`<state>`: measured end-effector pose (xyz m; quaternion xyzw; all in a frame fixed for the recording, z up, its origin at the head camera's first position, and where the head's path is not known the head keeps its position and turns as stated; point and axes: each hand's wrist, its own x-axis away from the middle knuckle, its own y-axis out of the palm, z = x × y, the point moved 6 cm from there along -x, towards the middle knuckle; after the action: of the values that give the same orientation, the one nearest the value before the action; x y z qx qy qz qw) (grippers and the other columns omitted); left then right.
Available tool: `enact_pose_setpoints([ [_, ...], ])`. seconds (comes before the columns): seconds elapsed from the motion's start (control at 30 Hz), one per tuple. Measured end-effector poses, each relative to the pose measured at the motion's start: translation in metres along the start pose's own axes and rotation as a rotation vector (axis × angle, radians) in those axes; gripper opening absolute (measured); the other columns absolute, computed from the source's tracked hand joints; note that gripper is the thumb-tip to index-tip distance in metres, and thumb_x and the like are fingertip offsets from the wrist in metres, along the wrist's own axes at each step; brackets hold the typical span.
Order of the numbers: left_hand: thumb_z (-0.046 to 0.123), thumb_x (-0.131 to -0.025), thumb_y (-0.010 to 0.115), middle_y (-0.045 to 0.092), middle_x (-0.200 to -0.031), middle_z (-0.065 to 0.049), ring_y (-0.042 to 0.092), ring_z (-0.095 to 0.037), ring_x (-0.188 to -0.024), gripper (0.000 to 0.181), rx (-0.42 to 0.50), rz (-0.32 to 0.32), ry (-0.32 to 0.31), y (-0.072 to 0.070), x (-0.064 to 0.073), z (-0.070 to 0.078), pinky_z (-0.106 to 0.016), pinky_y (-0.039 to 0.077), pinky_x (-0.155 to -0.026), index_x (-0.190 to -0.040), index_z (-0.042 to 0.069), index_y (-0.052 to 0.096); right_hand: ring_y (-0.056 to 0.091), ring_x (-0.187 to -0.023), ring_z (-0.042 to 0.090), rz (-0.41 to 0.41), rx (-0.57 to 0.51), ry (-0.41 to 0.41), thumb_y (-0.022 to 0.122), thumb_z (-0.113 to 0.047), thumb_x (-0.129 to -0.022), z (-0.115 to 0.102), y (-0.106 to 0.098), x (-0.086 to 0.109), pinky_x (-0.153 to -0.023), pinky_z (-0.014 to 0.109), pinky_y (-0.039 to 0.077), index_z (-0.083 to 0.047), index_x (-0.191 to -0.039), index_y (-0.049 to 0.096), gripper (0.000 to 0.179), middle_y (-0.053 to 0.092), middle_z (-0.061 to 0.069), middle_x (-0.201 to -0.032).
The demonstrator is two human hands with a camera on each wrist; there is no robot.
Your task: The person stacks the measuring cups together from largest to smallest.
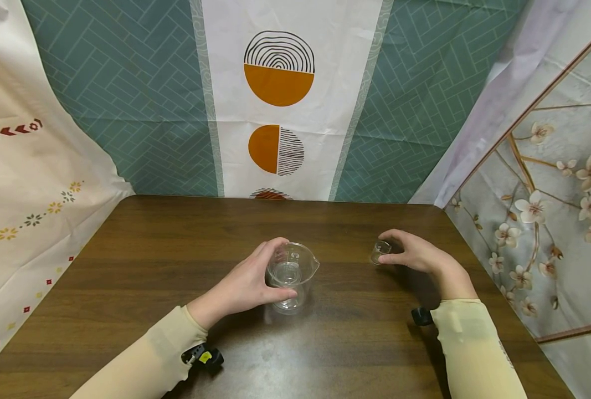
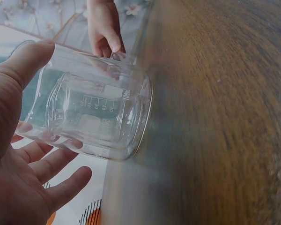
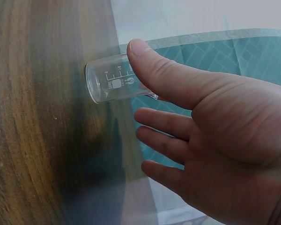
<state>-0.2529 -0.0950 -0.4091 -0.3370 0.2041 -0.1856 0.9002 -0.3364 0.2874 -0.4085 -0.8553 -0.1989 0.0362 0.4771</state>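
Observation:
My left hand (image 1: 249, 280) grips a large clear glass beaker (image 1: 306, 276) that stands upright, thumb on the near side and fingers round the far side. Nested inside it is a smaller glass beaker (image 2: 91, 110), with printed white graduations showing in the left wrist view. Over on the right, my right hand (image 1: 417, 254) pinches a tiny glass beaker (image 3: 113, 80) between thumb and fingertips near its rim. Its base is right at the tabletop, and its white scale faces the right wrist camera. The other fingers of that hand are spread below the thumb in that view.
Both beakers in my hands are at the dark wooden table (image 1: 175, 238), the large one near the middle. Patterned cloths (image 1: 140, 100) hang behind the back edge and along both sides. A black wrist device (image 1: 210, 357) hangs under the left sleeve.

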Motion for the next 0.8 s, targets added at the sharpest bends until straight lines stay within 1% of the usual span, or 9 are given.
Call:
enact_pose_setpoints([
  [0.13,0.044,-0.083,0.099,0.056,-0.148,-0.003,0.064,-0.02,-0.129,0.1,-0.007,0.002,-0.004,-0.0001,0.0002,-0.0003,-0.051,0.054,-0.105,-0.162,0.023,0.04,0.047,-0.15,0.049,-0.006,-0.027,0.009,0.084,-0.035,-0.102,0.0015,0.001,-0.0001,-0.119,0.067,0.038,-0.001,-0.152,0.056,0.067,0.058,0.025,-0.155],
  [0.3,0.041,-0.083,0.1,0.056,-0.148,-0.003,0.063,-0.019,-0.133,0.1,0.007,-0.001,0.004,0.0002,-0.0002,-0.0001,-0.05,0.053,-0.108,-0.161,0.022,0.041,0.052,-0.146,0.046,-0.001,-0.039,0.005,0.084,-0.034,-0.102,0.0028,0.0011,-0.0005,-0.117,0.066,0.041,-0.004,-0.146,0.059,0.059,0.064,0.021,-0.147],
  [0.57,0.042,-0.083,0.1,0.056,-0.148,-0.003,0.063,-0.02,-0.131,0.101,0.006,0.001,0.003,-0.0004,0.0004,0.0013,-0.051,0.053,-0.107,-0.162,0.02,0.041,0.05,-0.148,0.047,0.002,-0.042,-0.004,0.083,-0.034,-0.102,0.0036,0.0007,-0.0009,-0.117,0.066,0.04,-0.006,-0.142,0.06,0.054,0.063,0.021,-0.148],
  [0.8,0.041,-0.083,0.1,0.056,-0.148,-0.003,0.063,-0.02,-0.133,0.1,0.008,-0.002,0.005,0.0001,-0.0001,0.0004,-0.051,0.053,-0.108,-0.162,0.02,0.041,0.049,-0.149,0.047,0.004,-0.051,-0.006,0.084,-0.033,-0.102,0.0026,0.0005,-0.0006,-0.117,0.066,0.04,-0.006,-0.139,0.061,0.051,0.064,0.02,-0.146],
])
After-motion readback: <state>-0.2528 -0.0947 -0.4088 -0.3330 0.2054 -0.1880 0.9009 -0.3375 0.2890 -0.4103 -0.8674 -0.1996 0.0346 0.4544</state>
